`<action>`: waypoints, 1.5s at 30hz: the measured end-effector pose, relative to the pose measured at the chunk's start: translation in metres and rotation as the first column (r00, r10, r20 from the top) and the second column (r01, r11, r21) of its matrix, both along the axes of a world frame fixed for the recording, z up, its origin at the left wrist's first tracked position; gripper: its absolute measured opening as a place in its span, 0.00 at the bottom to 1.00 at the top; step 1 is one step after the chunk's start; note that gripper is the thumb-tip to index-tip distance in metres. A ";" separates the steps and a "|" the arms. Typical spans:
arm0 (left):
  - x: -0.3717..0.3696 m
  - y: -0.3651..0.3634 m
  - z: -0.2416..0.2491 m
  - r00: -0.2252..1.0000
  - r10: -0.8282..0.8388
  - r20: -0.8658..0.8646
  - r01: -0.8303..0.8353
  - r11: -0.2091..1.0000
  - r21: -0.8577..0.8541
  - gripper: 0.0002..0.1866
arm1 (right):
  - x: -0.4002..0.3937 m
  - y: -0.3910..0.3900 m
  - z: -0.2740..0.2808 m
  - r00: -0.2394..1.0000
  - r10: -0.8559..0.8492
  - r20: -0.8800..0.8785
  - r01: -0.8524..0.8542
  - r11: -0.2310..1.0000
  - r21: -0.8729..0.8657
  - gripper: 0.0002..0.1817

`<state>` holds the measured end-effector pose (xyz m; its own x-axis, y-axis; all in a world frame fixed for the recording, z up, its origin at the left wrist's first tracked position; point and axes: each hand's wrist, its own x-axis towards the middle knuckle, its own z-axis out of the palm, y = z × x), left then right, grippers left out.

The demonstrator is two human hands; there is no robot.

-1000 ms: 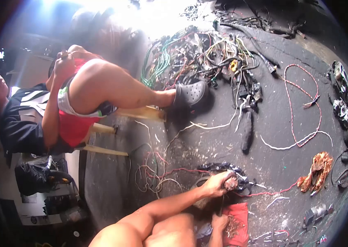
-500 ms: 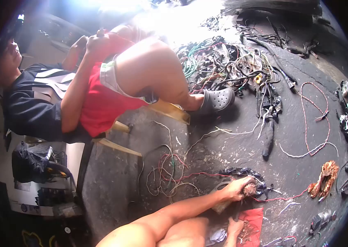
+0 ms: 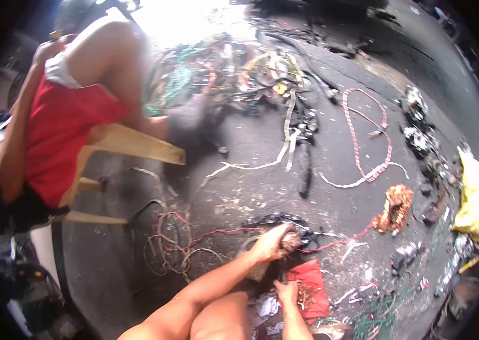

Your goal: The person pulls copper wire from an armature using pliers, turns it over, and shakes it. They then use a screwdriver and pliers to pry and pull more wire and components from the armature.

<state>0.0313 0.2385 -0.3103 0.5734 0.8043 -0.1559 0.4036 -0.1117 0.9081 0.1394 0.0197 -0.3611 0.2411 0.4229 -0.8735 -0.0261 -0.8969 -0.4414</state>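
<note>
My left hand [image 3: 269,245] is wrapped round a rough, reddish-brown lump [image 3: 291,242], whose kind I cannot tell. A pale block [image 3: 257,272] sits below that hand, partly hidden by the forearm. My right hand [image 3: 287,291] is lower down, its fingers closed on a dark, narrow tool [image 3: 282,273] that points up toward the lump. Beside it a red cloth [image 3: 317,282] carries loose copper strands [image 3: 306,294]. A thin red wire [image 3: 217,236] runs along the ground to the hands, and a copper wire bundle [image 3: 395,208] lies off to the right.
Someone in red shorts [image 3: 64,130] sits on a yellowish plastic chair [image 3: 137,144] at left. A big heap of tangled wires [image 3: 211,73] lies behind. Loose wire coils [image 3: 171,241], a red-and-white cord [image 3: 348,113], metal parts [image 3: 418,136] and a yellow sack [image 3: 474,198] lie around.
My view has swung right, so the scene slides left and the yellow sack appears. My hands keep the same grips beside the red cloth.
</note>
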 end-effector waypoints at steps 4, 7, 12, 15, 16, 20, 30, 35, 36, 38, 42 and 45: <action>0.004 0.000 -0.004 1.000 0.021 0.007 -0.021 0.999 -0.045 0.24 | -0.001 0.010 0.019 0.994 -0.091 -0.062 0.086 0.993 -0.077 0.15; 0.002 0.001 -0.002 0.999 0.033 -0.002 -0.033 0.992 -0.122 0.25 | -0.002 0.007 0.016 0.993 -0.101 -0.067 0.095 0.991 -0.092 0.15; 0.002 -0.003 -0.009 0.999 0.045 0.003 -0.045 0.996 -0.082 0.28 | -0.002 0.002 0.005 0.999 -0.025 -0.020 0.024 0.998 -0.065 0.10; 0.001 -0.002 -0.007 0.996 0.074 0.059 -0.071 0.997 -0.042 0.29 | -0.002 0.007 0.013 1.000 -0.016 -0.008 0.015 0.996 -0.092 0.10; 0.001 -0.002 -0.007 0.995 0.075 0.062 -0.072 0.996 -0.045 0.29 | -0.001 0.005 0.009 0.999 -0.027 -0.030 0.025 0.997 -0.079 0.10; 0.000 -0.007 -0.016 0.993 0.101 0.053 -0.102 0.995 0.012 0.30 | 0.000 0.005 0.012 0.999 -0.039 -0.038 0.037 0.997 -0.069 0.16; 0.002 -0.002 -0.011 0.995 0.084 -0.045 -0.087 0.995 -0.052 0.32 | 0.000 0.010 0.019 0.999 -0.008 -0.036 0.005 0.995 -0.100 0.14; 0.003 -0.001 -0.007 0.995 0.089 -0.054 -0.093 0.994 -0.065 0.32 | -0.001 0.020 0.031 0.999 -0.031 -0.037 0.028 0.997 -0.077 0.13; 0.003 -0.001 -0.007 0.994 0.094 -0.048 -0.097 0.993 -0.065 0.32 | -0.001 0.017 0.028 0.999 -0.032 -0.039 0.029 0.996 -0.080 0.13; 0.002 -0.003 -0.007 0.994 0.103 -0.048 -0.106 0.992 -0.072 0.32 | 0.000 0.013 0.021 0.999 0.013 -0.030 -0.015 0.996 -0.091 0.13; -0.007 0.003 0.011 0.988 0.153 0.034 -0.131 0.923 -0.363 0.34 | -0.001 0.026 0.037 1.000 -0.001 -0.020 0.000 0.998 -0.058 0.13; -0.023 0.004 0.037 0.951 0.120 0.285 -0.064 0.978 -0.198 0.34 | 0.002 0.018 0.035 0.951 0.205 0.233 -0.228 0.971 0.077 0.20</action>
<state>0.0080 0.2423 -0.2737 0.5407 0.8291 -0.1424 0.1167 0.0937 0.9887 0.1411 0.0379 -0.3257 0.3165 0.5703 -0.7580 0.2724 -0.8201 -0.5032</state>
